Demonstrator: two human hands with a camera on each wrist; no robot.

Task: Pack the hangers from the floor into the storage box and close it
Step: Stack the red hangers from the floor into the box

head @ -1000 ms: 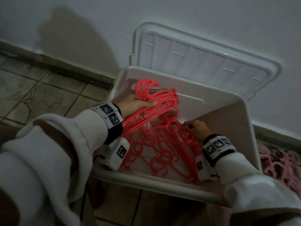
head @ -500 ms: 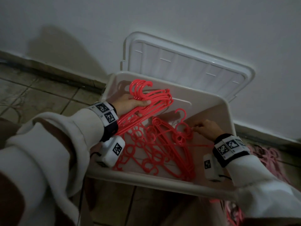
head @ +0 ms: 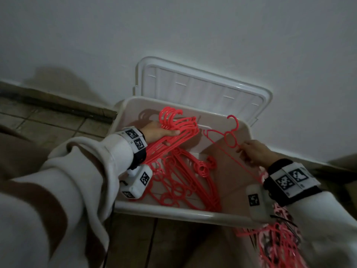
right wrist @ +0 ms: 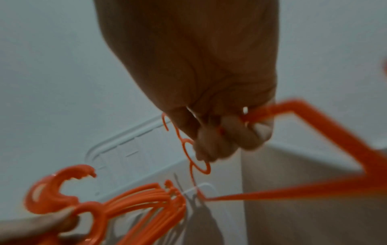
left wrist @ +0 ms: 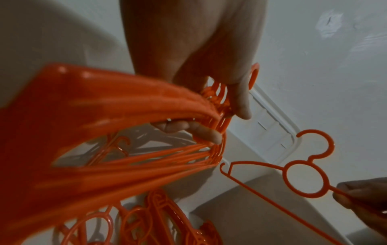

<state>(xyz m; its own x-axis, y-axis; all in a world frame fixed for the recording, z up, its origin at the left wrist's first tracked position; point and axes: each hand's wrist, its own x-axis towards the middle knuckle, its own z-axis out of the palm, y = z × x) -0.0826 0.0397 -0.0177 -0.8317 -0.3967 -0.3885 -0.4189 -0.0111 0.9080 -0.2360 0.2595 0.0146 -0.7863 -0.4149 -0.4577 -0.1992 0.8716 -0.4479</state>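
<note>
Head view: our left hand (head: 158,130) grips a bundle of hangers (head: 179,130) in the box (head: 173,212); right hand (head: 255,153) pinches one hanger (head: 229,140), whose hook may snag the bundle

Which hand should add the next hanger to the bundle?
Right. The right hand already pinches a single hanger, lifted beside the bundle that the left hand grips over the box.
</note>
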